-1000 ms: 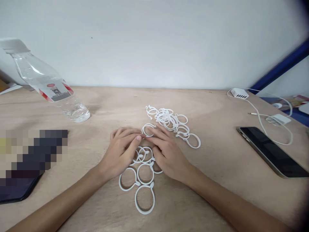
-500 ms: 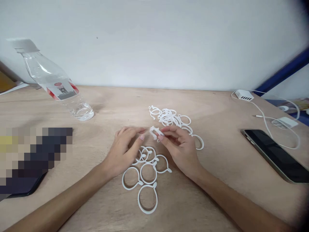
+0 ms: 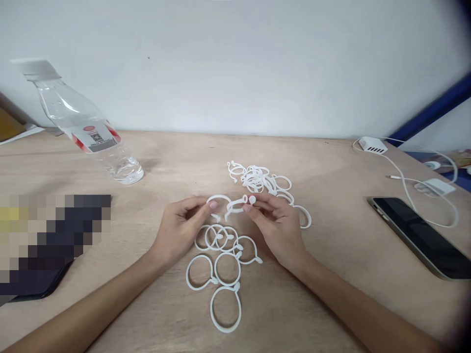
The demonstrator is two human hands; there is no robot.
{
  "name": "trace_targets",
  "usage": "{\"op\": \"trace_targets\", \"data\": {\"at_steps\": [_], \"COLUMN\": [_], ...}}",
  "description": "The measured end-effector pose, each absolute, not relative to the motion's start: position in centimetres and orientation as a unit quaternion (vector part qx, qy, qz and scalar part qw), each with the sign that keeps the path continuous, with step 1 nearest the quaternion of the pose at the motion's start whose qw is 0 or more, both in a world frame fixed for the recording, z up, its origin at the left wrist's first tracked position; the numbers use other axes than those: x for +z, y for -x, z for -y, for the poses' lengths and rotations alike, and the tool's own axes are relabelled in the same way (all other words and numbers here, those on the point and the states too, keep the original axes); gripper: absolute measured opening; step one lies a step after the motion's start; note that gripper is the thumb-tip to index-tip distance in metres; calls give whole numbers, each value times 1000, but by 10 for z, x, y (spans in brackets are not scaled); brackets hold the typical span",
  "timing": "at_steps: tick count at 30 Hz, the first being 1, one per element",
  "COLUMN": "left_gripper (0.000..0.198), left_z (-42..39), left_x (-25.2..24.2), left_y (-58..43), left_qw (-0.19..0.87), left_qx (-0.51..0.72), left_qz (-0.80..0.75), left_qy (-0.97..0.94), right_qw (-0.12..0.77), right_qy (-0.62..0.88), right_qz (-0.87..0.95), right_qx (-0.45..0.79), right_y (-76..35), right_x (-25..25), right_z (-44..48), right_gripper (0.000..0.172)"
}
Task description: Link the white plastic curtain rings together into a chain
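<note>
Pinching a thin white plastic ring (image 3: pixel 220 197) in your left hand (image 3: pixel 176 225) and an open white plastic ring with a loop end (image 3: pixel 237 202) in your right hand (image 3: pixel 277 223), you seem busy handling both at once. They meet between your hands; I can't tell if they hook together. The next move seems to need soft, steady fingers. Your arms reach forward, thumbs facing in. Closed white plastic rings (image 3: pixel 227 285) lie nearer you; a jumbled white plastic ring heap (image 3: pixel 257 177) sits beyond.

Ring (image 3: pixel 309 215) partly hidden behind right hand (image 3: pixel 278 223); phone (image 3: pixel 419 238) cropped right
</note>
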State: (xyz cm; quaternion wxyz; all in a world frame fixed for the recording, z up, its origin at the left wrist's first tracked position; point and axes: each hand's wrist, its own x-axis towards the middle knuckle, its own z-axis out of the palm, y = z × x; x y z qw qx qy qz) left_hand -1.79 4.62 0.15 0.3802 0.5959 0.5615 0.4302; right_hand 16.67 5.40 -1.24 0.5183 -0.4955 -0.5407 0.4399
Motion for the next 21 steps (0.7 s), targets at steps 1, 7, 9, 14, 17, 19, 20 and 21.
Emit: {"op": "trace_targets", "data": {"at_steps": [1, 7, 9, 14, 17, 19, 20, 21], "left_gripper": [24, 20, 20, 28, 33, 34, 35, 35], "left_z": [-47, -51, -50, -45, -42, -41, -41, -41], "left_x": [1, -2, -1, 6, 11, 12, 12, 12], "left_y": [18, 23, 23, 20, 18, 19, 19, 19], "left_qw": [369, 347, 361, 404, 446, 450, 445, 438], "left_qx": [447, 500, 500, 463, 416, 404, 402, 401], "left_qz": [-566, -590, -592, -569, -524, -497, -486, -473], "left_qy": [-586, -531, -519, -546, -594, -622, -636, -651], "right_qw": [515, 492, 484, 446, 437, 425, 421, 416], "right_qy": [504, 502, 497, 498, 506, 512, 517, 522], "right_qz": [546, 592, 616, 654, 657, 664, 665, 666], "right_qx": [427, 394, 372, 354, 348, 341, 336, 334], "right_y": [-167, -166, -166, -164, -163, -162, -162, -161], "right_x": [-13, -15, -17, -16, -13, -11, -9, -8], "right_z": [-54, -55, -54, -53, -52, -52, -52, -52], "right_gripper": [18, 7, 8, 13, 13, 14, 14, 15]}}
